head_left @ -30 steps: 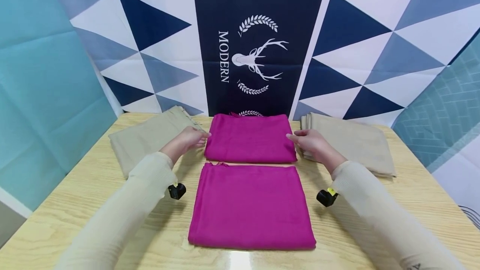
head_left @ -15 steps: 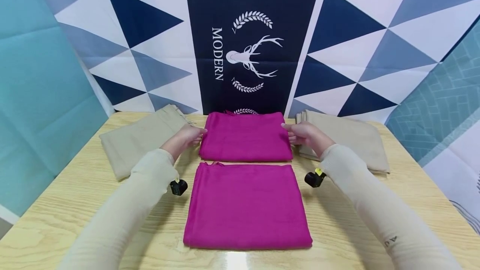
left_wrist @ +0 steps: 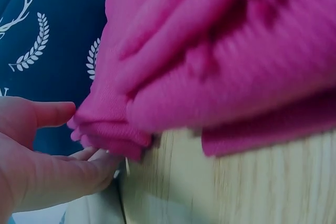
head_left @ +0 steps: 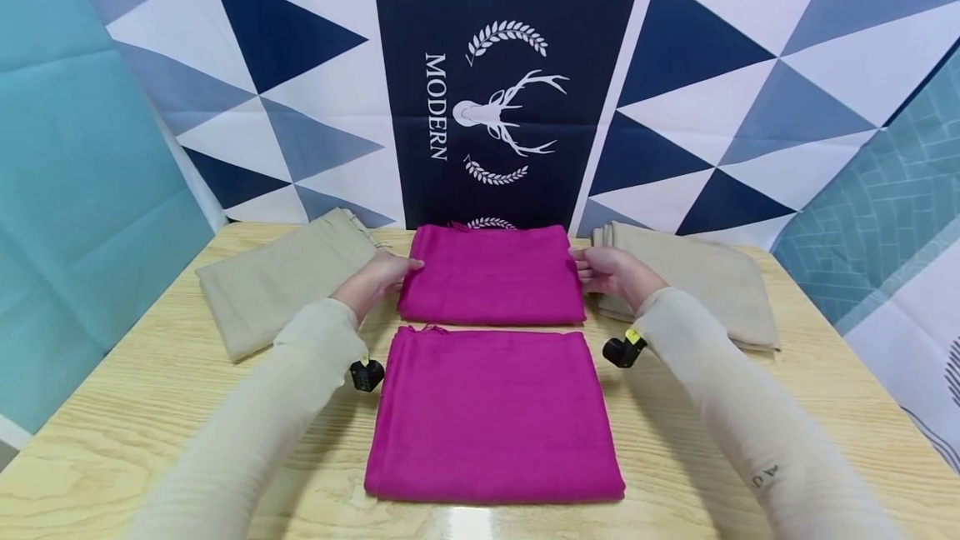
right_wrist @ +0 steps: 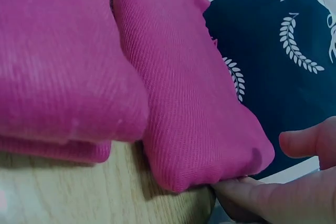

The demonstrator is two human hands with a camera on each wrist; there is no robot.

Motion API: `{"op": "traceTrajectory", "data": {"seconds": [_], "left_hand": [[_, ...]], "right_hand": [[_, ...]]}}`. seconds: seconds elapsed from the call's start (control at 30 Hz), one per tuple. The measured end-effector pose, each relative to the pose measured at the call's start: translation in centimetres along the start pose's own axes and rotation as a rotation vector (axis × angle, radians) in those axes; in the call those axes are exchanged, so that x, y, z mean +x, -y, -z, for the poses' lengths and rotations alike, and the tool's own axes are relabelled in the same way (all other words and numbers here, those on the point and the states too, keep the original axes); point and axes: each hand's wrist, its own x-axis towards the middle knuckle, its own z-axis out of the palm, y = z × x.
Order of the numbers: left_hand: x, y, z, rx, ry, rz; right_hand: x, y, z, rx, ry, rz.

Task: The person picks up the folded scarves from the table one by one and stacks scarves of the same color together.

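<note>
Two folded magenta scarves with short fringe lie one behind the other mid-table in the head view: the far scarf (head_left: pixel 491 273) and the larger-looking near scarf (head_left: pixel 495 415). At the far scarf's left edge, my left hand (head_left: pixel 378 277) holds the layers, thumb at the top and fingers underneath; the left wrist view shows that layered end (left_wrist: pixel 113 129) between them. My right hand (head_left: pixel 615 272) is at its right edge. Seen from the right wrist, those fingers (right_wrist: pixel 247 195) touch the underside of the far scarf's corner (right_wrist: pixel 210 150), while the thumb (right_wrist: pixel 299 142) stays apart from it.
A folded beige cloth (head_left: pixel 277 286) lies at the back left, partly behind my left hand. Another beige cloth (head_left: pixel 697 282) lies behind my right hand. The wooden table (head_left: pixel 675 473) ends at a patterned backdrop (head_left: pixel 495 65).
Both hands have closed in on the far scarf's side edges; the left thumb now reaches over the edge. The head view has shifted slightly. Both scarves stay in place on the table.
</note>
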Motion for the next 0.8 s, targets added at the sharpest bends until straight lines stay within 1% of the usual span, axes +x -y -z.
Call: {"op": "traceTrajectory", "data": {"seconds": [0.03, 0.07, 0.1, 0.13, 0.17, 0.2, 0.23, 0.27, 0.3, 0.4, 0.43, 0.53, 0.6, 0.67, 0.7, 0.8], "left_hand": [[-1.4, -0.8, -0.5, 0.024, -0.011, 0.016], [-2.3, -1.2, -0.8, 0.042, -0.009, 0.013], [-3.0, -1.6, -1.1, 0.051, -0.004, 0.016], [-3.4, -1.9, -1.3, 0.055, 0.000, 0.022], [-3.6, -2.0, -1.6, 0.055, 0.007, 0.027], [-3.6, -2.1, -1.7, 0.044, 0.012, 0.032], [-3.5, -2.0, -1.9, 0.029, 0.021, 0.041], [-3.5, -2.0, -2.1, 0.011, 0.031, 0.046], [-3.3, -1.9, -2.2, -0.013, 0.039, 0.055], [-2.9, -1.6, -2.4, -0.070, 0.064, 0.063], [-2.9, -1.6, -2.5, -0.088, 0.074, 0.063], [-2.7, -1.4, -2.4, -0.135, 0.114, 0.075], [-2.5, -1.4, -2.3, -0.158, 0.145, 0.090], [-2.4, -1.5, -2.3, -0.170, 0.175, 0.109], [-2.4, -1.5, -2.3, -0.169, 0.187, 0.115], [-2.4, -1.7, -2.3, -0.177, 0.211, 0.136]], "right_hand": [[-0.4, 0.2, -0.4, -0.014, -0.031, -0.011], [-1.2, 0.6, -1.6, -0.052, -0.085, -0.020], [-2.0, 0.9, -2.7, -0.079, -0.121, -0.028], [-2.7, 1.2, -3.7, -0.112, -0.167, -0.039], [-3.2, 1.4, -4.4, -0.128, -0.178, -0.043], [-3.3, 1.5, -4.3, -0.120, -0.144, -0.047], [-3.7, 1.6, -4.8, -0.118, -0.149, -0.054], [-3.5, 1.5, -4.6, -0.128, -0.153, -0.056], [-3.9, 1.6, -5.0, -0.128, -0.143, -0.058], [-4.8, 1.9, -6.3, -0.141, -0.163, -0.064], [-5.5, 2.0, -7.4, -0.160, -0.210, -0.067], [-6.0, 2.1, -8.2, -0.147, -0.215, -0.080], [-6.0, 2.1, -8.5, -0.135, -0.217, -0.097], [-5.8, 2.0, -8.8, -0.146, -0.223, -0.112], [-5.9, 2.1, -9.1, -0.162, -0.234, -0.114], [-5.4, 2.1, -9.2, -0.182, -0.263, -0.113]]}}
